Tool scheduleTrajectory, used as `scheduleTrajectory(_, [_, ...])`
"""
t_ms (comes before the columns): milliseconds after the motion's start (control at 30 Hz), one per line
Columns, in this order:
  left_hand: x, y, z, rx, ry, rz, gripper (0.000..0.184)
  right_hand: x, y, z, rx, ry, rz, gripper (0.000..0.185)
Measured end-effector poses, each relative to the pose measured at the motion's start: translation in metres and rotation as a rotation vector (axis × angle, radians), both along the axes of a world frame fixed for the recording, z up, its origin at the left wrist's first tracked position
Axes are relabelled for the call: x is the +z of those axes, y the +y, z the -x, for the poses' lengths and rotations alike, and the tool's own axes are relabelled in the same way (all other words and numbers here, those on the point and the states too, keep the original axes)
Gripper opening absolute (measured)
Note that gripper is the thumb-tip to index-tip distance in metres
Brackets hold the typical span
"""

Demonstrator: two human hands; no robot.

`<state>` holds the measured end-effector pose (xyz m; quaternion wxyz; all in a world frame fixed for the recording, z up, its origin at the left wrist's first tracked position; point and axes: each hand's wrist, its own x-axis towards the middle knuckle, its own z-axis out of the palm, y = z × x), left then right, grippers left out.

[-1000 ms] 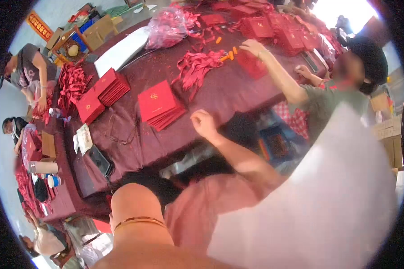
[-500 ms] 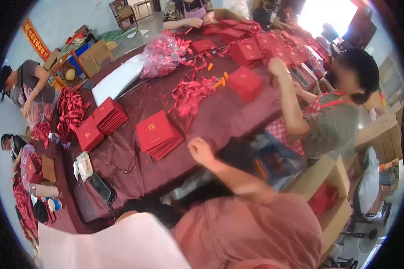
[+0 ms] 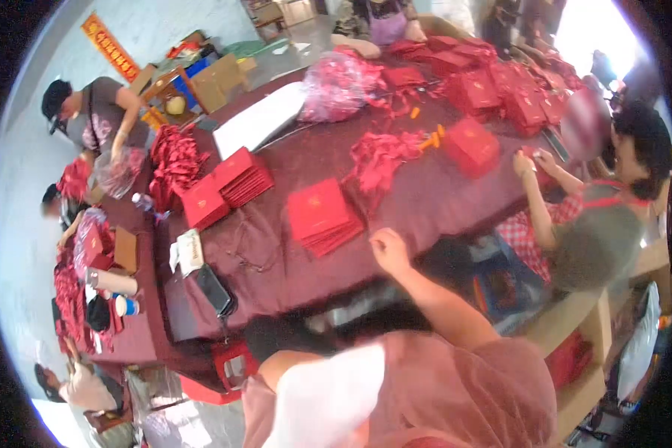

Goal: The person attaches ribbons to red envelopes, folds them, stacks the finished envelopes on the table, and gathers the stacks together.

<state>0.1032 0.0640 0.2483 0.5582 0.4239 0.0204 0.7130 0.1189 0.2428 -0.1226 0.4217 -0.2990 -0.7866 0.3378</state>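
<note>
My right hand (image 3: pixel 390 251) is loosely curled above the near table edge, with nothing visible in it. Just beyond it to the left lies a fanned stack of red, flat square pieces (image 3: pixel 321 213) with a gold emblem; hand and stack are apart. A bundle of red ribbons (image 3: pixel 384 158) lies farther back. Close to the camera, a blurred white sheet (image 3: pixel 325 399) covers part of my front. Some bare skin shows at its left, but my left hand cannot be seen.
Two more red stacks (image 3: pixel 235 181) stand on the dark red tablecloth (image 3: pixel 257 287). A tissue pack (image 3: pixel 190 251), a black phone-like case (image 3: pixel 215 290) and glasses lie nearby. One co-worker (image 3: pixel 601 224) works on the right, another (image 3: pixel 101 112) at the far left. A cardboard box (image 3: pixel 586 388) stands beside me.
The view has shifted, so the table appears farther right. The pale sheet now covers less of the view. The right-hand co-worker's hands have come together. My right hand stays curled by the table edge.
</note>
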Motion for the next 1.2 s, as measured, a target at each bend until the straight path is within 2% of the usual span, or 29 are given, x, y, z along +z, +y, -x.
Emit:
scheduleTrajectory(167, [0.001, -0.007, -0.007, 0.029, -0.001, -0.025, 0.014, 0.0, 0.0, 0.0, 0.007, -0.004, 0.09, 0.003])
scheduleTrajectory(267, [0.004, -0.01, -0.007, 0.062, -0.044, -0.058, 0.014, -0.012, 0.002, 0.0, -0.013, -0.009, -0.101, 0.001])
scheduleTrajectory(367, [0.008, -0.006, -0.006, 0.093, -0.093, -0.117, 0.014, 0.001, -0.001, -0.003, 0.022, -0.113, -0.061, 0.002])
scheduleTrajectory(533, [0.012, 0.001, -0.003, 0.115, -0.118, -0.183, 0.015, -0.007, -0.002, 0.005, 0.065, -0.02, 0.008, 0.003])
scheduleTrajectory(1200, [0.013, 0.035, -0.024, 0.028, -0.15, -0.272, 0.018, -0.003, 0.001, 0.0, 0.087, -0.05, 0.015, 0.007])
